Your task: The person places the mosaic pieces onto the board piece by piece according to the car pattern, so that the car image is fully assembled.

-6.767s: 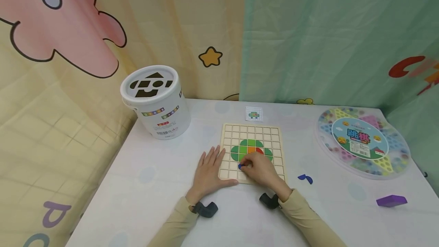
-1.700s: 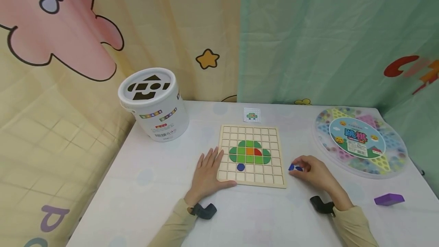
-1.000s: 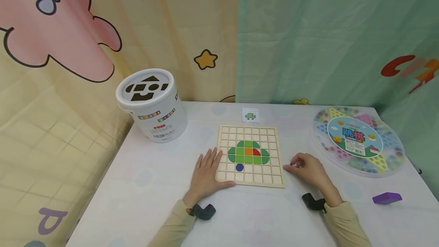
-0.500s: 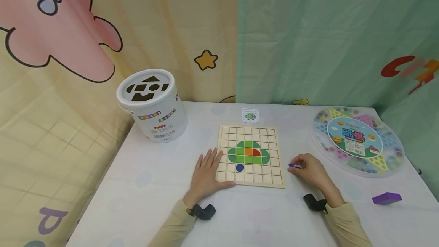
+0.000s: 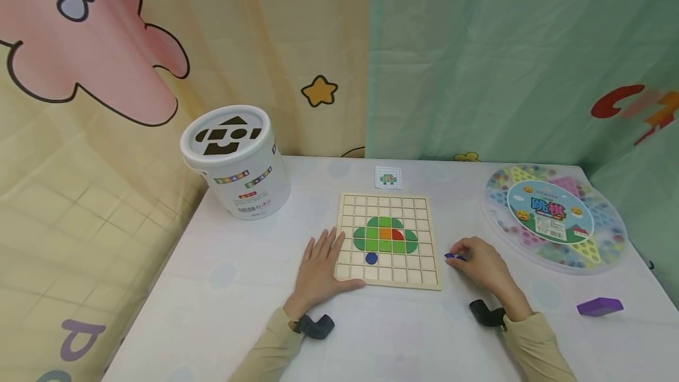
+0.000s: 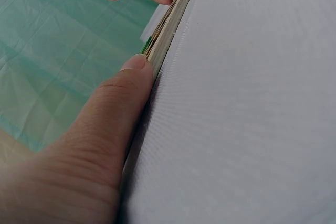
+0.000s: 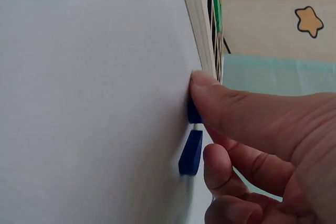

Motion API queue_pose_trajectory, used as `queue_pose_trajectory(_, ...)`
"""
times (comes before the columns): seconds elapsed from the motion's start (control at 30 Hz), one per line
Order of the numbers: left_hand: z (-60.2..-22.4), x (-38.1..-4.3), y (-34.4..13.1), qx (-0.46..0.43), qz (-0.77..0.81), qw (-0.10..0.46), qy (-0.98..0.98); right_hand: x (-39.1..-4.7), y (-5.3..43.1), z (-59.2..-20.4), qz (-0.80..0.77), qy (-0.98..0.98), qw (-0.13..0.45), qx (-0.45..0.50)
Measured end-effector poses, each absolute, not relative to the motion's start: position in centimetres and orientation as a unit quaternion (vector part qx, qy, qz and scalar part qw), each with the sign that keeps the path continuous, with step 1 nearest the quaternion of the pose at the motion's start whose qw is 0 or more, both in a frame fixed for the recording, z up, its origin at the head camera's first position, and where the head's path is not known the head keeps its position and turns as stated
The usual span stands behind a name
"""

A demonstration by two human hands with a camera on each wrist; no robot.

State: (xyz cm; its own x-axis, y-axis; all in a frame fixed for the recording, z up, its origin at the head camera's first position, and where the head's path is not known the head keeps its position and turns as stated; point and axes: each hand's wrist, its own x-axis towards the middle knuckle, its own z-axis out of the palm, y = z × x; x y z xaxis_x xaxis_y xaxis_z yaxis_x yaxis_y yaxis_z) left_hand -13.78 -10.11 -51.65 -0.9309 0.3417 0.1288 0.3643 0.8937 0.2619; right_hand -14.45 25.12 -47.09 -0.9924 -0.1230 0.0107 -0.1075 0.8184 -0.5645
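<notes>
My left hand (image 5: 317, 270) lies flat with spread fingers at the lower left corner of a wooden grid board (image 5: 432, 276), its thumb along the front edge. Green, orange and red tiles (image 5: 385, 234) form a rounded shape on the board, with a blue disc (image 5: 371, 258) below them at the left. Just right of the board, my right hand (image 5: 485, 264) pinches a small blue half-round piece (image 7: 193, 111) between thumb and fingers, low at the tabletop. A second blue piece (image 7: 191, 153) sits right beside it, close under the curled fingers.
Behind the board lies a small pattern card (image 5: 388, 178). A white bucket (image 5: 254, 187) with shape cut-outs in its lid stands at the back left. At the right are a round Chinese checkers set (image 5: 551, 217) and a purple block (image 5: 599, 306).
Earlier my right hand held a blue piece over the board; now a blue disc lies there and that hand is at the blue pieces to the right. My left hand has stayed put.
</notes>
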Motion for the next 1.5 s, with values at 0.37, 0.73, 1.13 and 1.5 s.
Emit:
queue_pose_trajectory(0.37, -51.15, -13.78, -10.14, -0.184, -0.146, 0.044, -0.971, -14.67, 25.24, -47.21, -0.296, 0.953, 0.011, -0.070)
queue_pose_trajectory(0.73, -51.30, -13.86, -10.08, -0.184, -0.138, 0.036, -0.972, -14.50, 25.29, -46.89, -0.290, 0.955, 0.016, -0.059)
queue_pose_trajectory(1.13, -51.35, -13.88, -10.06, -0.183, -0.137, 0.036, -0.973, -14.52, 25.51, -46.87, -0.291, 0.955, 0.021, -0.050)
queue_pose_trajectory(1.5, -51.61, -13.81, -10.15, -0.180, -0.141, 0.034, -0.973, -14.53, 25.54, -46.65, -0.294, 0.954, 0.047, -0.040)
